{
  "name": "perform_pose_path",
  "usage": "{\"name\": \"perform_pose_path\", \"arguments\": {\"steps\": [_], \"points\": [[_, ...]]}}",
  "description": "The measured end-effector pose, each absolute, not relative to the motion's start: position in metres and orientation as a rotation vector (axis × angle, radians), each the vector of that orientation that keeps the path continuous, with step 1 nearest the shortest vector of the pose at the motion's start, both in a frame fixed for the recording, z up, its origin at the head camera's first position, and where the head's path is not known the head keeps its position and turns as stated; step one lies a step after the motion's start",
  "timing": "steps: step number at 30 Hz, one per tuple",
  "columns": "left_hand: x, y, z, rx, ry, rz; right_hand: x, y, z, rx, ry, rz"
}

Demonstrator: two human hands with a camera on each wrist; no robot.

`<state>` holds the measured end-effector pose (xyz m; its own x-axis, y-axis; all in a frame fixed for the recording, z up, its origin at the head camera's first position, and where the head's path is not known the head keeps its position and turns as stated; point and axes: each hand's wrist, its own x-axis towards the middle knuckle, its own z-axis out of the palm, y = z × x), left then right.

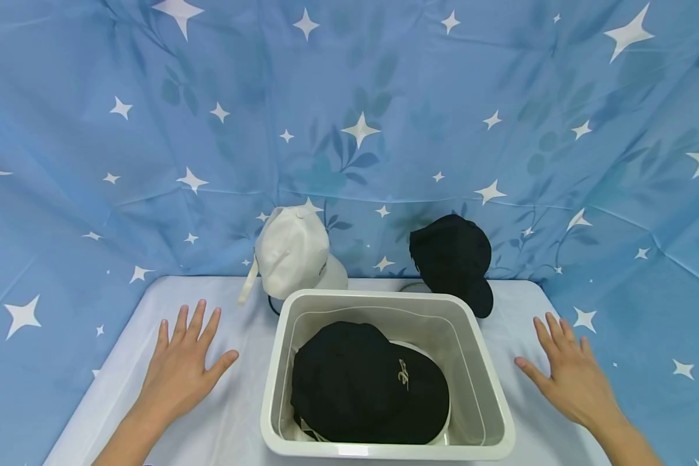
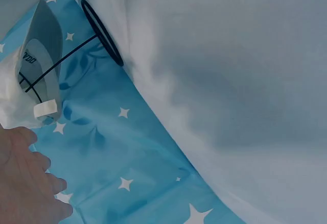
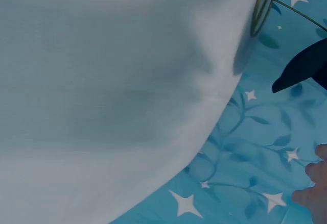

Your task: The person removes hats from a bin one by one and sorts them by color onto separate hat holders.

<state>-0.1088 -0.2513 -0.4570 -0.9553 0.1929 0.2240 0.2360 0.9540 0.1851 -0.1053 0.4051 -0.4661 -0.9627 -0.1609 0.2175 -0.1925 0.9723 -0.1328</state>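
My left hand (image 1: 180, 366) is spread flat with straight fingers over the table's left side, holding nothing. On the right, my right hand (image 1: 571, 378) has its fingers extended too, with nothing in it. Between them stands a white plastic bin (image 1: 503, 414). A black cap (image 1: 349, 382) with a small light emblem lies inside it, over something pale whose edge shows beneath the brim. Behind the bin, a white cap (image 1: 296, 252) hangs on a black wire stand (image 2: 102, 32). Another black cap (image 1: 454, 255) sits on a second, brass-coloured stand (image 3: 263, 9) at the back right.
A white cloth covers the table (image 1: 221, 427). Blue fabric with white stars and leaf prints (image 1: 349, 162) hangs behind the table and along both sides. The bin's front rim is near the bottom of the head view.
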Motion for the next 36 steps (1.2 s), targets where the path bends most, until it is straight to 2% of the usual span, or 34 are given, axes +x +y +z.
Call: {"name": "perform_pose_path", "arguments": {"steps": [19, 36], "points": [[-0.099, -0.231, -0.433, -0.408, -2.774, -0.336, -0.096, 0.371, -0.415, 0.391, -2.741, 0.279], [-0.084, -0.194, -0.425, -0.647, -2.553, -0.51, -0.093, 0.315, -0.38, 0.639, -2.509, 0.29]]}}
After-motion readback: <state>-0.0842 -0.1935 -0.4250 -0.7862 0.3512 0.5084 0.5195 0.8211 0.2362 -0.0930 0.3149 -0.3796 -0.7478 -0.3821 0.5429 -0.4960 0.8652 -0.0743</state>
